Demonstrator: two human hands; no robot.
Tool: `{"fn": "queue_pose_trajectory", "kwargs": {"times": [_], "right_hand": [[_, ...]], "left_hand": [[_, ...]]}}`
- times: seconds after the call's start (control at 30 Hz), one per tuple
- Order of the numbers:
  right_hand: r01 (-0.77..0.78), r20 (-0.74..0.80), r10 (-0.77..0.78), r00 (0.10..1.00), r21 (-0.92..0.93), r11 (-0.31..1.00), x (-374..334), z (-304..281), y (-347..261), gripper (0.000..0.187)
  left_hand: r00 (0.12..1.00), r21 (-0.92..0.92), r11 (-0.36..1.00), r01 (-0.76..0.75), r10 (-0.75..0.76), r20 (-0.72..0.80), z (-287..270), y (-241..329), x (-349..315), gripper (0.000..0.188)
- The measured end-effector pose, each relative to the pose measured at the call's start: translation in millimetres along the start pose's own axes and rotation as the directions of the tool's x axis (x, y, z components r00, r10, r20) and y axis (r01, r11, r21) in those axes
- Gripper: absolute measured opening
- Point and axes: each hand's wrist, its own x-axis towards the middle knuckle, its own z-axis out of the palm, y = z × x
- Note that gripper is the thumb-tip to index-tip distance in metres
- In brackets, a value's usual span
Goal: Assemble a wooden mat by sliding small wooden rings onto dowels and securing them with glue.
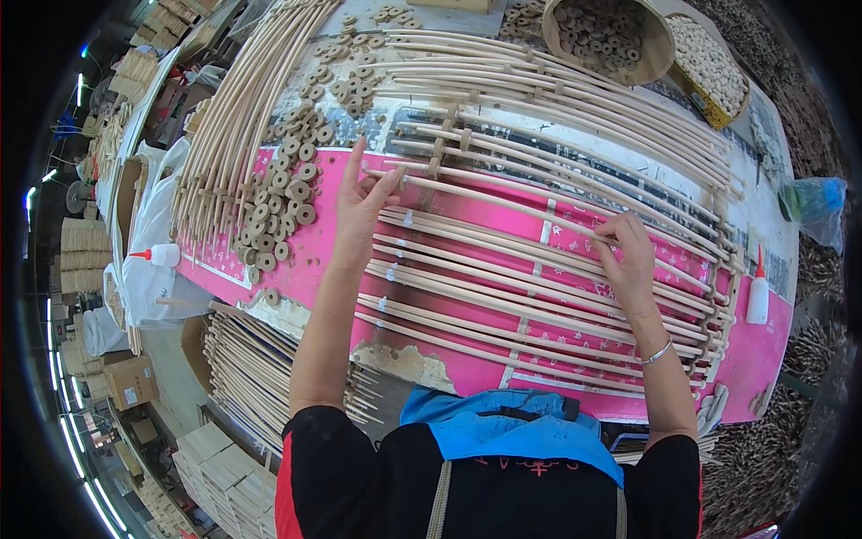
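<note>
A person in a black top and blue apron leans over a pink-covered worktable (pixel 305 256) laid with long, pale, smooth wooden rods in curving rows. Both hands rest on one wooden rod (pixel 503 205) that crosses the middle of the table. The left hand (pixel 364 202) pinches its left end between thumb and fingers, and the right hand (pixel 628 256) closes its fingertips on the rod farther along (a silver bracelet circles that wrist). Left of the hands lies a scattered heap of small flat wooden rings (pixel 287 193). A white glue bottle (pixel 759 289) with a red tip stands at the right edge. At the far side, a round wooden basket (pixel 611 40) holds more rings, and beside it a yellow tray (pixel 709 67) holds pale round pieces.
</note>
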Motion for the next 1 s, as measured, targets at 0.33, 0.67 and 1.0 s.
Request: {"fn": "queue_pose_trajectory", "kwargs": {"times": [0.33, 0.67, 1.0], "right_hand": [[0.093, 0.015, -0.092, 0.996, -0.148, 0.985, -6, -1, 14, 0.017], [-0.036, -0.023, 0.036, 0.999, -0.016, 0.999, -4, -2, 16, 0.016], [-0.045, 0.038, 0.046, 0.998, -0.038, 0.998, -4, -10, 18, 0.015]], "left_hand": [[0.999, 0.187, 0.981, -0.046, 0.043, 0.017, 4, -9, 0, 0.074], [0.996, 0.060, 0.997, -0.055, 0.051, 0.068, 13, -9, 6, 0.075], [0.989, 0.323, 0.935, -0.145, 0.138, 0.046, 5, -14, 5, 0.056]]}}
